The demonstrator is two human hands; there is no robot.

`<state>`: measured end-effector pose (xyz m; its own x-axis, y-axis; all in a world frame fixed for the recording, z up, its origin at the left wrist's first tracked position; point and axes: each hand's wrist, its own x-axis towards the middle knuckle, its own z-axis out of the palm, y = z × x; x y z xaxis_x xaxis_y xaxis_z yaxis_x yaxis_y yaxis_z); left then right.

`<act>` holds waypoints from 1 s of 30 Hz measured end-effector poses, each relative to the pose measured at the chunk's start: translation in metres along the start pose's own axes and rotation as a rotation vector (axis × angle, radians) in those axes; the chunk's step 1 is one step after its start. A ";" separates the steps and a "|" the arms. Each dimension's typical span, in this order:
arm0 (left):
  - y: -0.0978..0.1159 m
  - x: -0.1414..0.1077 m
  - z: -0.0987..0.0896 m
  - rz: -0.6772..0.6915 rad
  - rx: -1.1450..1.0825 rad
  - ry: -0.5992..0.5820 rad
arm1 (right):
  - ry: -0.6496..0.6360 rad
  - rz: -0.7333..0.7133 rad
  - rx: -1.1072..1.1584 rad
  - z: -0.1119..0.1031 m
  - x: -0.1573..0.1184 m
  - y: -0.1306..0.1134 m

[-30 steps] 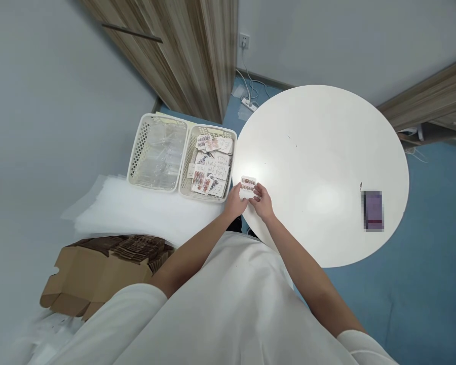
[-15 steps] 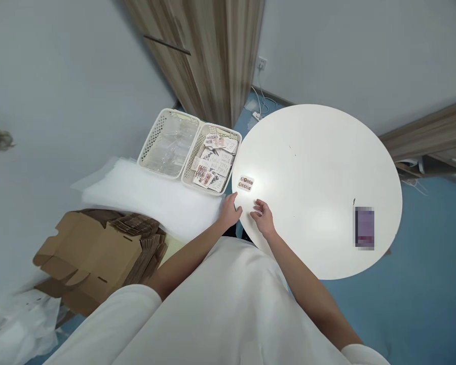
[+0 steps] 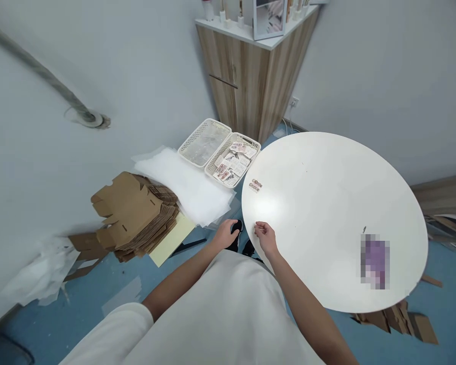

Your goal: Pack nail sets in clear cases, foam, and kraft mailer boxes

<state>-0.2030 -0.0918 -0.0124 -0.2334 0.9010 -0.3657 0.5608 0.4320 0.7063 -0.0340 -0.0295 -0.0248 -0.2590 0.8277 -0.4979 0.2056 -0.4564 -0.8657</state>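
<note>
On the left part of the white round table point(image 3: 327, 203) lies a small card of press-on nails point(image 3: 256, 185), its nails in two rows. My right hand point(image 3: 266, 238) hovers at the near left table edge, below the card and apart from it, with loosely bent fingers and nothing visible in them. Off the edge, over the floor, is my left hand point(image 3: 226, 234), thumb and fingers apart, holding nothing. A white basket point(image 3: 209, 175) beside the table holds several nail cards point(image 3: 231, 165). A second white basket point(image 3: 180, 152) next to it contains clear plastic bags point(image 3: 205, 144).
White foam sheets point(image 3: 186, 187) lie left of my hands, near stacked brown cardboard boxes point(image 3: 133, 213). A pixelated purple object point(image 3: 376, 258) is on the table's right side. Behind stands a wooden cabinet point(image 3: 243, 86). Cardboard pieces point(image 3: 399, 319) lie under the table's right edge.
The camera view has tilted up, showing the cabinet top and more floor. Both hands have drawn back from the nail card, which stays on the table.
</note>
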 end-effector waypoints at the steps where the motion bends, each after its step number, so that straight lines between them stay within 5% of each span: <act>1: 0.000 -0.005 -0.002 -0.006 -0.003 -0.001 | -0.022 -0.003 0.002 0.002 -0.002 -0.001; 11: -0.022 -0.031 -0.027 -0.052 -0.040 0.166 | -0.211 -0.039 -0.004 0.031 0.004 -0.013; 19: -0.045 -0.018 -0.070 -0.130 -0.185 0.221 | -0.336 -0.075 -0.112 0.085 0.039 -0.028; 24: -0.063 0.014 -0.111 -0.116 -0.231 0.245 | -0.352 -0.128 -0.220 0.130 0.068 -0.062; 30: -0.077 0.094 -0.184 0.001 -0.111 0.316 | -0.320 -0.236 -0.420 0.185 0.119 -0.112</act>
<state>-0.4140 -0.0327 0.0099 -0.4775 0.8618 -0.1712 0.4752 0.4172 0.7747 -0.2625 0.0602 0.0036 -0.6025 0.7215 -0.3410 0.4475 -0.0484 -0.8930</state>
